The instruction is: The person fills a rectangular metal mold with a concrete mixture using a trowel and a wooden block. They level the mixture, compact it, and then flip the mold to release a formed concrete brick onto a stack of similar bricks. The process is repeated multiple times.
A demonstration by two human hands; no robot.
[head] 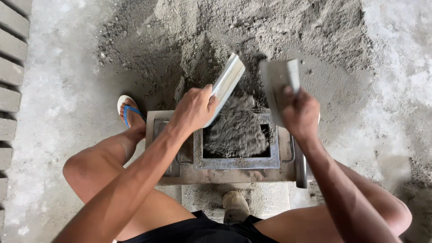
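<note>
My left hand (194,109) grips a flat grey scraper board (227,81), angled up and away from me. A second flat grey board (278,83) is gripped by my right hand (300,112). Between the two boards a blurred heap of grey sandy mix (236,128) falls into the rectangular opening of a metal mould (238,161). The mould sits on a rusty metal frame (155,119) right in front of me, between my bare knees.
A big pile of grey sandy mix (216,31) lies on the concrete floor behind the mould. Rows of grey moulded blocks (10,67) line the left edge. My left foot wears a blue-strapped sandal (128,110). A metal lever handle (300,168) sticks out at the frame's right.
</note>
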